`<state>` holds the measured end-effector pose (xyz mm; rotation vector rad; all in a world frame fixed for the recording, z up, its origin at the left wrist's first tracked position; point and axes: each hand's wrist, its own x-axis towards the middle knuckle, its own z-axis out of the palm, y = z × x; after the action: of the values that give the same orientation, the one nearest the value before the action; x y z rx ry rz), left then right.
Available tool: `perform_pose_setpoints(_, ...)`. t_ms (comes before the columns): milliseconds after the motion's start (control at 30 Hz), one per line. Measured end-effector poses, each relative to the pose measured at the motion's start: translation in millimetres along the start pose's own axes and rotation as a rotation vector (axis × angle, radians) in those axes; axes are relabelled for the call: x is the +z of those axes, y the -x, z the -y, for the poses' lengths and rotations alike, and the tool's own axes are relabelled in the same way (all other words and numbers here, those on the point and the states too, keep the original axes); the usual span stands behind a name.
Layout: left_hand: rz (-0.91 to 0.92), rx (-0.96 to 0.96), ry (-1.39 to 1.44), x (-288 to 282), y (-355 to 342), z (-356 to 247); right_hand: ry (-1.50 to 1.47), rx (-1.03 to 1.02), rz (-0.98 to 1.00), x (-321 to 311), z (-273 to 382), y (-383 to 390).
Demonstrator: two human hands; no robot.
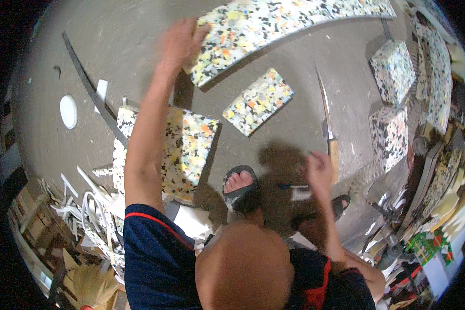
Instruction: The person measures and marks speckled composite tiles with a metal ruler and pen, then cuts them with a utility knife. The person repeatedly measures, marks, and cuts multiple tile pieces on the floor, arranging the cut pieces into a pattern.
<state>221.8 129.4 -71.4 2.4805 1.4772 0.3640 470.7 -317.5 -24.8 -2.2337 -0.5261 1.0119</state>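
Observation:
Up at the far left-centre, my left hand, smeared by motion, lies at the left end of a long speckled foam slab, its fingers stretched over the edge. My right hand hovers lower down with curled fingers, just left of the wooden handle of a long-bladed knife on the floor. Anything inside those fingers is too small to make out. Between my hands lies a small rectangular speckled foam block. A larger foam block sits partly under my left forearm. Below my right hand is a thin dark pen-like stick.
Two foam blocks, one upper and one lower, stand at the right before piled offcuts. On the left are a dark curved strip, a white disc and tangled white strips. My sandalled foot is in the middle.

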Motion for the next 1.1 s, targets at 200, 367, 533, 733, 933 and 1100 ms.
perform_pose_setpoints(200,-0.092,0.208,-0.036,-5,10,-10,-0.38,0.014,0.108,146,101,-47)
perform_pose_setpoints(367,0.053,0.065,0.103,-13,12,-14,-0.541,0.061,0.113,159,126,-50)
perform_pose_setpoints(533,0.063,0.075,0.092,-16,11,-13,-0.636,0.064,0.12,180,141,-54)
perform_pose_setpoints(733,0.118,0.035,0.119,-16,11,-14,-0.604,0.081,0.098,189,146,-54)
perform_pose_setpoints(933,0.084,0.047,0.129,-11,12,-13,-0.555,0.102,0.075,190,152,-54)
perform_pose_setpoints(1100,0.125,0.022,0.148,-14,11,-14,-0.585,0.103,0.099,192,155,-54)
